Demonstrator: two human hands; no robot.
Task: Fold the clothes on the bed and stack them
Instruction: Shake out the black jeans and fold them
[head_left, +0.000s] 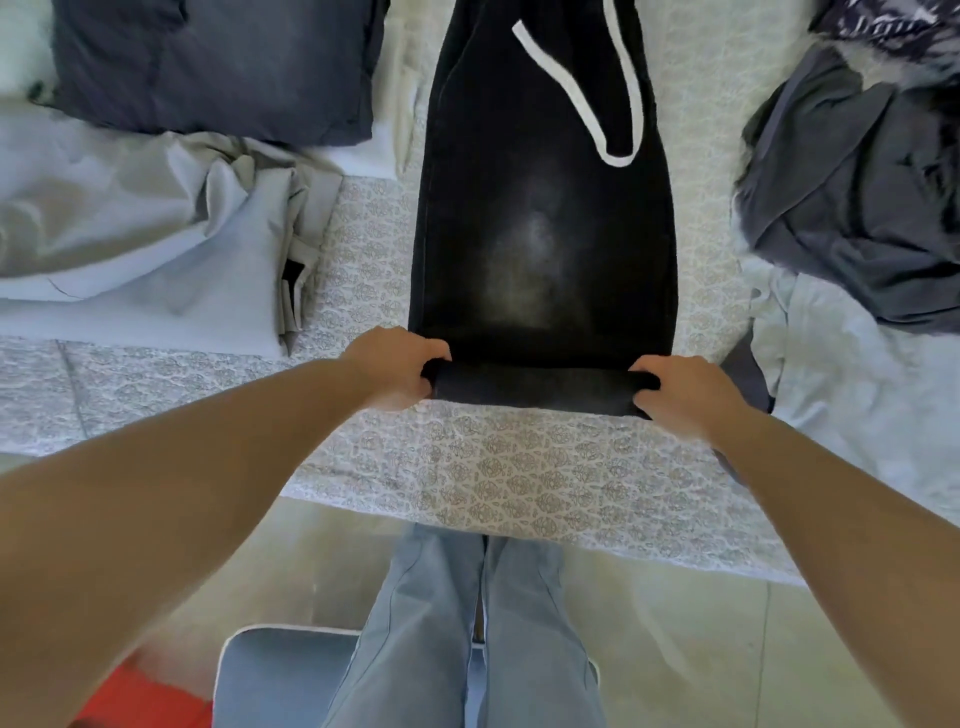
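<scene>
A long pair of black faded trousers (545, 218) lies lengthwise on the patterned bedspread (493, 467), running away from me. Its near hem is turned up into a narrow fold. My left hand (395, 369) grips the fold's left corner and my right hand (685, 389) grips its right corner, fingers curled round the cloth. A white-edged strap or trim (618, 104) lies across the trousers' far part.
Folded dark denim (218, 67) sits at the back left, above a crumpled light grey garment (156, 228). A heap of dark grey clothes (852, 197) lies at the right, over pale blue fabric (857, 395). The bed's edge runs near my legs; a blue stool (280, 675) stands below.
</scene>
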